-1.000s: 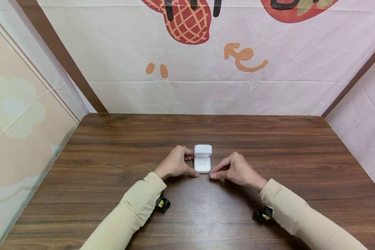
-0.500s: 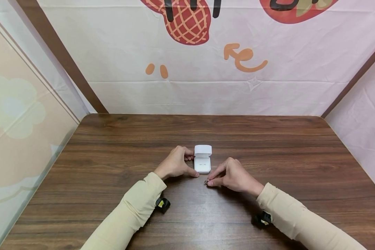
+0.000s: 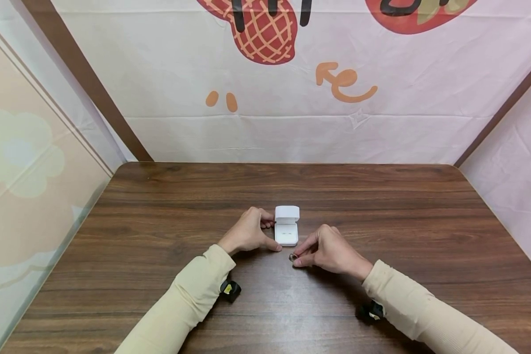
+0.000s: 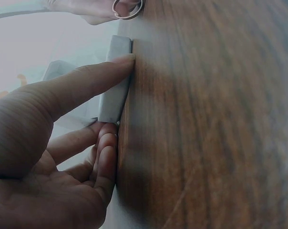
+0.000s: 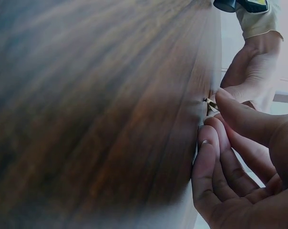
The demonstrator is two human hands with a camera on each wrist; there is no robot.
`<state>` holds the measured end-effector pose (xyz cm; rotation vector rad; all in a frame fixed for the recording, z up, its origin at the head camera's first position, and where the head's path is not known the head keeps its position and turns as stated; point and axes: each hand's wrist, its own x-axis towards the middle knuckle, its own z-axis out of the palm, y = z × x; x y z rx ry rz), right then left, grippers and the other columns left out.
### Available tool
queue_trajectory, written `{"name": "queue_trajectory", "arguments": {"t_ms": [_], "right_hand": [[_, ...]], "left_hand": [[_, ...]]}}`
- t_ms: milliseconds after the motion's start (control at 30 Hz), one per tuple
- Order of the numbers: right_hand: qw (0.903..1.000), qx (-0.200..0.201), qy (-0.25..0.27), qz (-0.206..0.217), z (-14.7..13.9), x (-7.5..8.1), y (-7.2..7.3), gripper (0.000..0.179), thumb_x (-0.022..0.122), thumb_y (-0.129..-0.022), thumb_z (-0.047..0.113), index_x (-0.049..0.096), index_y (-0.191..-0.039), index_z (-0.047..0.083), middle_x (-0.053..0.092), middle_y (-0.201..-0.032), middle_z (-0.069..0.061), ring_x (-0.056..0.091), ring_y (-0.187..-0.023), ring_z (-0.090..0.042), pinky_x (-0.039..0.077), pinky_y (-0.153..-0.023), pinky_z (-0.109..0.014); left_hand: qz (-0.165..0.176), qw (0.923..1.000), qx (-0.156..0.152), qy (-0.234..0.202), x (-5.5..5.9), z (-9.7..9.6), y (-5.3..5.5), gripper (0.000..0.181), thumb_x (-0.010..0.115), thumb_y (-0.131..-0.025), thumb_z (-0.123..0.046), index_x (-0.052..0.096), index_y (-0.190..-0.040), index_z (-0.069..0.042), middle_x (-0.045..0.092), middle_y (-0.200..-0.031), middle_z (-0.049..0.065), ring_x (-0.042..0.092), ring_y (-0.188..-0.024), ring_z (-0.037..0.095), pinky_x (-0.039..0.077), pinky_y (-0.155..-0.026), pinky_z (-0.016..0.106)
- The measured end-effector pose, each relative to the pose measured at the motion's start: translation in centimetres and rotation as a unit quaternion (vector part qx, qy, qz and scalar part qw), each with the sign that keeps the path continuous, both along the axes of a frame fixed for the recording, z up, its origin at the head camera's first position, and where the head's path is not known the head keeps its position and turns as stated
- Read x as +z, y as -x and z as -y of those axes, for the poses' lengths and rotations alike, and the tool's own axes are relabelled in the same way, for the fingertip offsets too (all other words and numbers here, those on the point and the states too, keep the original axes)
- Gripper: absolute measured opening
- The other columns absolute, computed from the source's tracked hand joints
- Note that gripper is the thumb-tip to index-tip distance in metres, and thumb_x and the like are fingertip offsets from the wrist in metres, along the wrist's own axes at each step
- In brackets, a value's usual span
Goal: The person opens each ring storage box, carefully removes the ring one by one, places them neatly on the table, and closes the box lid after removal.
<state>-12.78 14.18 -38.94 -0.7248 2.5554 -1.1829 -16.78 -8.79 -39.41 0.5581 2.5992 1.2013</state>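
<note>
A small white ring box [image 3: 286, 215] stands on the wooden table with its lid raised, showing a white insert with a slit. My left hand [image 3: 249, 232] grips the box from its left side. In the left wrist view the thumb [image 4: 89, 82] lies across the front of the box's base [image 4: 116, 102], while the other fingers curl at its side. Just in front of the box, my right hand [image 3: 333, 251] pinches a thin metal ring [image 3: 292, 257] between thumb and fingertips. The ring shows as a round band [image 4: 129, 18] in the left wrist view; the fingers partly cover it.
The dark brown table [image 3: 168, 196] reaches back to a printed white cloth wall [image 3: 292, 137]. Cloth also hangs along the left and right sides. Black wrist cameras [image 3: 231, 290] sit under both sleeves.
My right hand has drawn the ring slightly toward me and left, away from the box's front right corner. More of the ring's circle shows now. The left hand and box have stayed put.
</note>
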Motion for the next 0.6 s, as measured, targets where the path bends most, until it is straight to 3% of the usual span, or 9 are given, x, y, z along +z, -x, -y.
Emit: {"name": "queue_trajectory", "arguments": {"t_ms": [333,600], "right_hand": [[1.0,0.002,-0.003,0.005,-0.08,0.06,-0.14,0.015,0.093,-0.072,0.016,0.082,-0.083,0.013,0.073,-0.073,0.012,0.065,-0.066,-0.003,0.051,-0.058,-0.023],[0.9999,0.002,0.009,0.012,-0.22,-0.03,-0.02,0.018,0.093,-0.072,0.015,0.082,-0.085,0.012,0.074,-0.076,0.009,0.067,-0.066,-0.006,0.053,-0.058,-0.023]], "left_hand": [[0.004,1.0,0.001,-0.002,0.03,0.03,0.04,0.043,0.097,-0.062,-0.011,0.075,-0.098,-0.002,0.067,-0.088,0.006,0.059,-0.084,0.018,0.049,-0.076,0.03],[0.007,1.0,0.002,-0.001,0.07,0.01,0.02,0.046,0.097,-0.062,-0.012,0.075,-0.101,-0.001,0.067,-0.09,0.006,0.059,-0.086,0.019,0.049,-0.078,0.03]]}}
